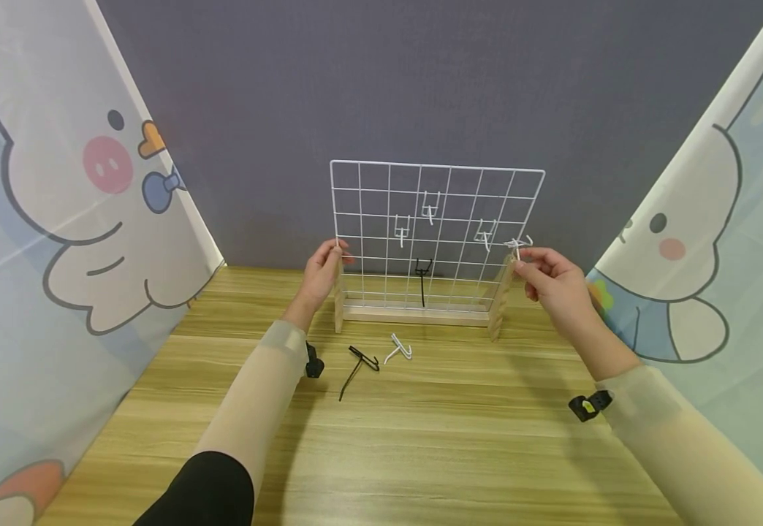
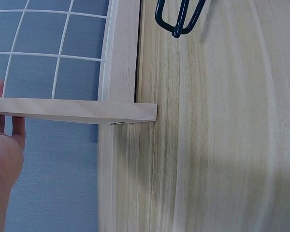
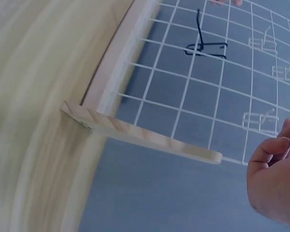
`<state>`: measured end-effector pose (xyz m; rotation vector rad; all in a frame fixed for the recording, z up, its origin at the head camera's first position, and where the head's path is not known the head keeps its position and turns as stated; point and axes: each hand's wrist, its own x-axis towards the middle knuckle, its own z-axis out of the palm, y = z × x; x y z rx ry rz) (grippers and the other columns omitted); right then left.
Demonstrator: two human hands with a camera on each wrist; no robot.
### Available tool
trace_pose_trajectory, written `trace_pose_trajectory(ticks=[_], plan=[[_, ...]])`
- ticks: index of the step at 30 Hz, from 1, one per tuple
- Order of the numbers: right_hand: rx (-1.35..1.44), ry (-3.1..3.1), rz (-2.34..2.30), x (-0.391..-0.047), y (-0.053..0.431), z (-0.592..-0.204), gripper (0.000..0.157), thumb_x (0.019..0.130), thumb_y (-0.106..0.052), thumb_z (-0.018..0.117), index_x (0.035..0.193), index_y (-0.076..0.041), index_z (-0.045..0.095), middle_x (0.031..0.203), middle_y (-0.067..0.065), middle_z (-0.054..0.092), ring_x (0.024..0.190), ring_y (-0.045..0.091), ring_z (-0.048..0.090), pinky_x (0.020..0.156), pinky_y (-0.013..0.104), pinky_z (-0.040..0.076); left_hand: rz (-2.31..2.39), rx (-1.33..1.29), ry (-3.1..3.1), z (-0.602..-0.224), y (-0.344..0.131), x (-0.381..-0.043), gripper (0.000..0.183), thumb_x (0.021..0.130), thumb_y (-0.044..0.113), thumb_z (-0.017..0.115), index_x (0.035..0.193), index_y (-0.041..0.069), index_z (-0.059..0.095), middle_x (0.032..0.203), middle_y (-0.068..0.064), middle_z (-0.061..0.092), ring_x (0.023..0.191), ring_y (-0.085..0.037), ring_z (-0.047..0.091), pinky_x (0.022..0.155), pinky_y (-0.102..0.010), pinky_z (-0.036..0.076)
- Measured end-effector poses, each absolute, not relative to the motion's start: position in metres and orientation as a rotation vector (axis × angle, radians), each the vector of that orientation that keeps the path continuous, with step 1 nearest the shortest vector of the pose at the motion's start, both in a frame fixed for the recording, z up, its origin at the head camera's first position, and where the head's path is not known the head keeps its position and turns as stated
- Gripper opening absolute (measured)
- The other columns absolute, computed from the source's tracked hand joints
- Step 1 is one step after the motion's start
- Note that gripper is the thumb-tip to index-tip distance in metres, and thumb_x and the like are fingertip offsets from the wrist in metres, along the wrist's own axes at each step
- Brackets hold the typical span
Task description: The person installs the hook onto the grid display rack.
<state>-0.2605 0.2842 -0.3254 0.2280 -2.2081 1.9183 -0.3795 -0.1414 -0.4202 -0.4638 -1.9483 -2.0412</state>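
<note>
A white wire grid [image 1: 434,166] stands upright in a wooden base with two side posts. My left hand [image 1: 321,276] grips the left post [image 1: 339,299] near its top, fingers reaching behind and thumb in front. Beside the top of the right post [image 1: 500,303], my right hand [image 1: 555,286] pinches a white hook [image 1: 517,244] between thumb and fingertips. In the right wrist view, the curled right hand [image 3: 275,176] hides what it holds. Hanging on the grid are three white hooks, at left [image 1: 402,232], upper middle [image 1: 430,210] and right [image 1: 485,235], plus one black hook [image 1: 422,288] lower down.
On the wood-grain table [image 1: 421,438], a loose black hook [image 1: 359,359] and a loose white hook [image 1: 400,349] lie in front of the stand. A dark grey panel [image 1: 421,88] rises behind it, and cartoon-printed cloths flank both sides.
</note>
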Motion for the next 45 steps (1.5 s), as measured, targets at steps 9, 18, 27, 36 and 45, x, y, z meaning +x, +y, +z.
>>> trace_pose_trajectory(ticks=[9, 18, 27, 36, 45], plan=[[0.167, -2.159, 1.904, -0.281, 0.287, -0.311, 0.027, 0.105, -0.021, 0.077, 0.128, -0.008, 0.069, 0.09, -0.009, 0.076, 0.063, 0.008, 0.052, 0.057, 0.019, 0.046, -2.037, -0.44, -1.986, -0.42, -0.141, -0.379, 0.036, 0.119, 0.018, 0.044, 0.137, -0.01, 0.057, 0.122, -0.033, 0.068, 0.126, -0.062, 0.062, 0.122, -0.053, 0.048], [0.148, -2.138, 1.846, -0.293, 0.285, -0.304, 0.014, 0.105, -0.017, 0.076, 0.117, -0.018, 0.068, 0.088, -0.013, 0.076, 0.065, 0.008, 0.054, 0.058, 0.02, 0.047, -2.034, -0.458, -1.979, -0.42, -0.14, -0.379, 0.037, 0.119, 0.018, 0.045, 0.138, -0.012, 0.055, 0.124, -0.038, 0.064, 0.113, -0.038, 0.072, 0.124, -0.06, 0.045], [0.142, -2.183, 1.679, -0.307, 0.282, -0.299, 0.016, 0.106, -0.02, 0.075, 0.121, -0.016, 0.07, 0.085, -0.019, 0.073, 0.061, 0.007, 0.053, 0.057, 0.02, 0.045, -2.027, -0.44, -1.986, -0.42, -0.14, -0.38, 0.037, 0.119, 0.019, 0.044, 0.137, -0.011, 0.057, 0.128, -0.043, 0.061, 0.12, -0.052, 0.067, 0.124, -0.057, 0.045], [0.164, -2.209, 1.646, -0.315, 0.281, -0.292, 0.025, 0.107, -0.021, 0.074, 0.128, -0.009, 0.067, 0.085, -0.02, 0.072, 0.062, 0.007, 0.054, 0.058, 0.021, 0.047, -2.04, -0.45, -1.976, -0.418, -0.14, -0.378, 0.038, 0.119, 0.019, 0.044, 0.138, -0.011, 0.055, 0.126, -0.039, 0.063, 0.126, -0.062, 0.062, 0.123, -0.055, 0.046], [0.148, -2.235, 1.647, -0.32, 0.28, -0.289, 0.018, 0.107, -0.021, 0.072, 0.124, -0.016, 0.069, 0.085, -0.021, 0.071, 0.062, 0.005, 0.053, 0.06, 0.02, 0.048, -2.048, -0.458, -1.976, -0.42, -0.141, -0.381, 0.04, 0.119, 0.02, 0.045, 0.139, -0.014, 0.051, 0.116, -0.021, 0.071, 0.126, -0.063, 0.061, 0.126, -0.058, 0.043]])
